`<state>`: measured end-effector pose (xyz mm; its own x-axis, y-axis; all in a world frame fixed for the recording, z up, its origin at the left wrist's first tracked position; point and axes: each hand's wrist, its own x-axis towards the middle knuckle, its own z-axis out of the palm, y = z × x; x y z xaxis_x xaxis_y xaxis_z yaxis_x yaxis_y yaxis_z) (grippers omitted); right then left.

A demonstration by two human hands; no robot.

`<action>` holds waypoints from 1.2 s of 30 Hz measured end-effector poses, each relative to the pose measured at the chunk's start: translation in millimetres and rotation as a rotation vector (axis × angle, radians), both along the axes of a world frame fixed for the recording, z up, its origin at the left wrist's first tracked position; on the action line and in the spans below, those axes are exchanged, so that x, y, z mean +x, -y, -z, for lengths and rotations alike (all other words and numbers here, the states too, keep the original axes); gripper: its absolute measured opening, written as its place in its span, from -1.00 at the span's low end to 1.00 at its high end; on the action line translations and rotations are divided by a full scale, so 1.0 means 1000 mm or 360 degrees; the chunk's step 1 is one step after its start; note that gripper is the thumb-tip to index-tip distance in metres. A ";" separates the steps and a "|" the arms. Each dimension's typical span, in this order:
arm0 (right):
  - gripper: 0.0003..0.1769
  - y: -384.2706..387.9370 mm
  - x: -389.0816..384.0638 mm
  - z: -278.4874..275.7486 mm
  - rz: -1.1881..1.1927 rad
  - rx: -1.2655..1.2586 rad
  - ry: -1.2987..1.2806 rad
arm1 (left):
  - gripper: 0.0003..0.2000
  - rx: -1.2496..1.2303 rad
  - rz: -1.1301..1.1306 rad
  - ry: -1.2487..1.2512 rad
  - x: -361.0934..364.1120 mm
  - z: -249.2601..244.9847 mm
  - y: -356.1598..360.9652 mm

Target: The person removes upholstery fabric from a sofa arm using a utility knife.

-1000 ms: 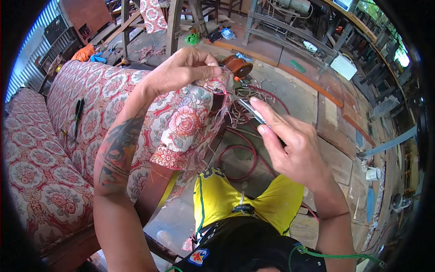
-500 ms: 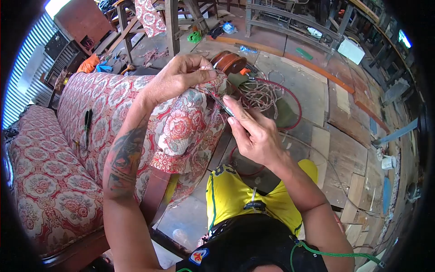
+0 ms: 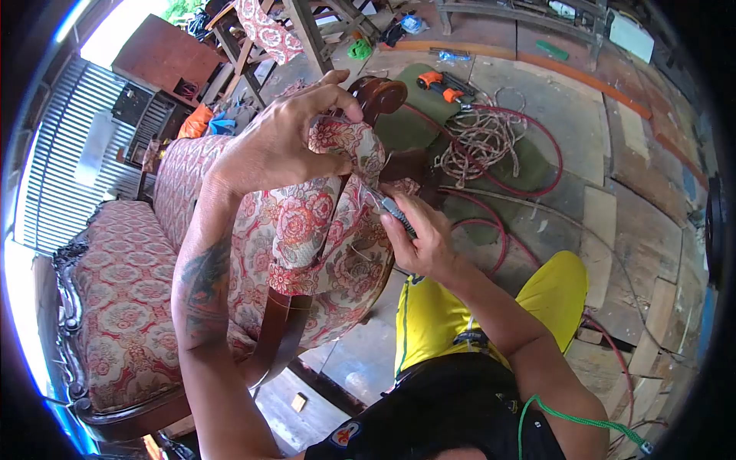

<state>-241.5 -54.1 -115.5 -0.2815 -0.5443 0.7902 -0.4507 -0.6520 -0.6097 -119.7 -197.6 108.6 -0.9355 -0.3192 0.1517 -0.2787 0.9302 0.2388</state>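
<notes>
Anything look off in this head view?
Yes. The rope lies in a tangled heap on the floor, with a red hose curving past it: a possible trip hazard. On the armrest, the patterned fabric gapes open near the right hand, a stray thread hanging loose; can't tell whether that's damage.

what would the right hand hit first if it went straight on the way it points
Likely the patterned fabric, met first by the slim tool in the right hand; the left hand is close to that line too, and depth is unclear.
</notes>
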 end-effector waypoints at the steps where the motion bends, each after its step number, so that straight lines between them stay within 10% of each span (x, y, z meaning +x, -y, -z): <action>1: -0.58 -0.001 0.001 0.004 0.0001 -0.0002 0.0029 | -0.57 -0.0002 0.0001 0.0029 -0.006 -0.006 -0.001; 11: -0.58 -0.010 0.006 0.014 -0.0102 -0.0027 0.0141 | -0.63 0.0012 -0.0049 0.0714 -0.044 -0.045 -0.014; 36: -0.38 0.034 -0.027 -0.007 0.0167 -0.0200 -0.0378 | -0.70 -0.0252 0.0176 0.0867 -0.058 -0.050 0.005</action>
<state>-268.5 -88.0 -108.3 -0.1300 -0.4155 0.9003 -0.6402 -0.6582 -0.3962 -177.7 -202.6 158.1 -0.9184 -0.2279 -0.3233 -0.2217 0.9735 -0.0564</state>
